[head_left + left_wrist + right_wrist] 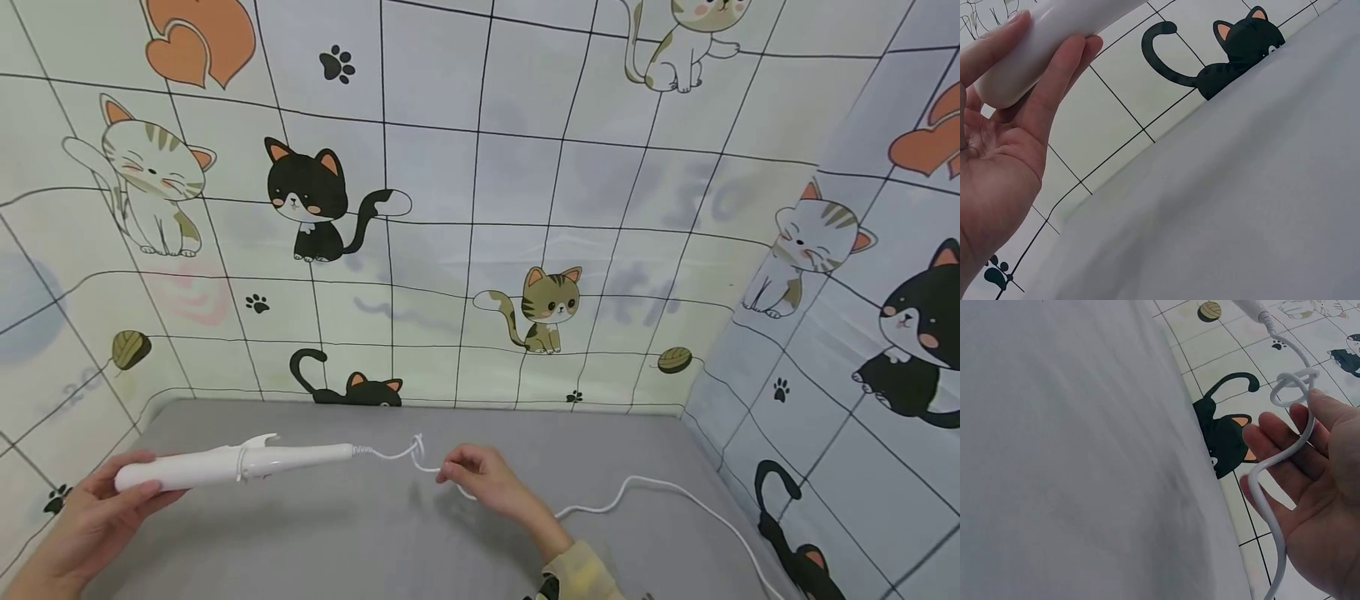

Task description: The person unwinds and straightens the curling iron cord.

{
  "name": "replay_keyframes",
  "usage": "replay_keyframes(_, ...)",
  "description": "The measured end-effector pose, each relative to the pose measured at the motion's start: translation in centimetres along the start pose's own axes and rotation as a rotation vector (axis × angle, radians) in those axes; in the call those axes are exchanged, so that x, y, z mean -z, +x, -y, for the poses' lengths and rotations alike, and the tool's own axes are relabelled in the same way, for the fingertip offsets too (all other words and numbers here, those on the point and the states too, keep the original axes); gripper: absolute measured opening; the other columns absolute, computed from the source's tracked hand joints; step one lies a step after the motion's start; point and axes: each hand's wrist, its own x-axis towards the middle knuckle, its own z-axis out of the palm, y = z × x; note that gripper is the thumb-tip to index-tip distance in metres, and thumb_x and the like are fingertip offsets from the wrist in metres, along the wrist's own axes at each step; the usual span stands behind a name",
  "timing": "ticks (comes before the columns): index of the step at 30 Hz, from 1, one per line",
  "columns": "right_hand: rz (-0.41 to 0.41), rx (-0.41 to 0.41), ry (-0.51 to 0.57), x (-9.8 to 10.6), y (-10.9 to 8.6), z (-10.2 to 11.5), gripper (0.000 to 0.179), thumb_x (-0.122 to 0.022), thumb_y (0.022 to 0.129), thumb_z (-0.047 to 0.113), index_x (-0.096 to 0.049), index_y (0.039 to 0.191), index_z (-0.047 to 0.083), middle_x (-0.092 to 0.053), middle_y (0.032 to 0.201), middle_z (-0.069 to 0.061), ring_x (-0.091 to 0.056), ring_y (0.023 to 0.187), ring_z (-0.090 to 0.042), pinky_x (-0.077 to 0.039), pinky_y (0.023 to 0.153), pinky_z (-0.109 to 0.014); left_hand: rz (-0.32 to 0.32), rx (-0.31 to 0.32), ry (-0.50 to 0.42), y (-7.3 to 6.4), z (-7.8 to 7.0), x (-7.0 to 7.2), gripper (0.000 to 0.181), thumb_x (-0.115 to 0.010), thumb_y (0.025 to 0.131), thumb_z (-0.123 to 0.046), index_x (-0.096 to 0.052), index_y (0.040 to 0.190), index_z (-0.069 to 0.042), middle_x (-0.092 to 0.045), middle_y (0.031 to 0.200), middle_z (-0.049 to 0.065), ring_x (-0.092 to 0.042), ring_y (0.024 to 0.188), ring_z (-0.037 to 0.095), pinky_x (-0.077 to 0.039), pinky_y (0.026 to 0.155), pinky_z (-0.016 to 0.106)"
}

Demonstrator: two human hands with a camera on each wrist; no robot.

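A white curling iron (300,458) is held level above the grey surface, its lever on top and its cord end toward the right. My left hand (105,521) grips the thick far end, thumb on one side and fingers on the other; the left wrist view shows that rounded end (1007,87) near the palm. Out of the handle runs a white cord (660,481) with a loose knot (1294,387) close to the iron. Just beyond this knot my right hand (487,483) pinches the cord between thumb and fingers, and the rest passes across the palm.
The grey cloth-covered surface (322,550) lies beneath both hands. Walls of cat-printed, gridded sheeting (427,250) stand behind it and at both sides. Past my right wrist, the cord trails over the surface to the lower right edge.
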Motion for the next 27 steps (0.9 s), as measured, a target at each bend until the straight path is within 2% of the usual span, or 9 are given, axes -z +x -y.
replay_keyframes(3, -0.018, -0.003, -0.006, 0.1, 0.0, -0.1, 0.019, -0.063, 0.103, 0.017, -0.070, 0.099, 0.000, -0.069, 0.082, -0.001, -0.065, 0.079, -0.013, -0.051, 0.067, -0.019, -0.045, -0.034, 0.000, 0.1, -0.1, 0.1, 0.058, -0.028, 0.097, 0.030, -0.064, 0.133, 0.003, -0.066, 0.129, 0.014, -0.067, 0.114, 0.028, -0.060, 0.091, 0.051)
replay_keyframes(7, -0.056, 0.000, -0.011, 0.3, -0.1, -0.2, 0.018, -0.065, 0.103, 0.018, -0.070, 0.099, 0.002, -0.059, 0.076, 0.002, -0.055, 0.068, -0.008, -0.045, 0.056, -0.017, -0.059, -0.056, -0.003, 0.1, -0.3, 0.4, 0.058, -0.027, 0.096, 0.031, -0.063, 0.133, 0.005, -0.063, 0.129, 0.013, -0.068, 0.113, 0.029, -0.060, 0.091, 0.052)
replay_keyframes(14, -0.192, 0.010, -0.069, 1.1, -0.3, -0.3, 0.016, -0.068, 0.101, 0.020, -0.073, 0.097, 0.005, -0.057, 0.077, 0.004, -0.052, 0.066, -0.007, -0.045, 0.053, -0.018, -0.094, -0.061, 0.011, -0.2, -0.6, 1.0, 0.056, -0.029, 0.096, 0.031, -0.062, 0.134, 0.005, -0.063, 0.127, 0.012, -0.069, 0.111, 0.029, -0.061, 0.090, 0.051)
replay_keyframes(20, -0.311, -0.019, -0.132, 2.1, -0.4, -0.3, 0.017, -0.071, 0.099, 0.023, -0.074, 0.094, 0.006, -0.057, 0.076, 0.004, -0.049, 0.065, -0.008, -0.041, 0.052, -0.019, -0.036, -0.071, -0.047, -0.3, -0.4, 1.6, 0.057, -0.025, 0.096, 0.031, -0.060, 0.135, 0.007, -0.062, 0.128, 0.016, -0.067, 0.114, 0.033, -0.058, 0.093, 0.053)
replay_keyframes(24, -0.430, -0.080, -0.102, 3.2, -0.3, -0.6, 0.018, -0.070, 0.100, 0.019, -0.072, 0.094, 0.002, -0.054, 0.073, 0.002, -0.049, 0.063, -0.010, -0.040, 0.049, -0.018, -0.091, -0.055, -0.101, -0.9, -0.7, 2.4, 0.056, -0.025, 0.099, 0.028, -0.061, 0.135, 0.005, -0.058, 0.128, 0.012, -0.068, 0.112, 0.035, -0.058, 0.095, 0.053)
replay_keyframes(27, -0.495, -0.117, -0.060, 3.9, -0.1, -0.9, 0.017, -0.068, 0.100, 0.015, -0.070, 0.095, -0.001, -0.054, 0.072, 0.001, -0.051, 0.062, -0.011, -0.042, 0.049, -0.017, -0.129, -0.042, -0.100, -1.6, -1.3, 3.1, 0.055, -0.027, 0.100, 0.026, -0.061, 0.136, 0.003, -0.054, 0.127, 0.009, -0.069, 0.109, 0.033, -0.059, 0.095, 0.051)
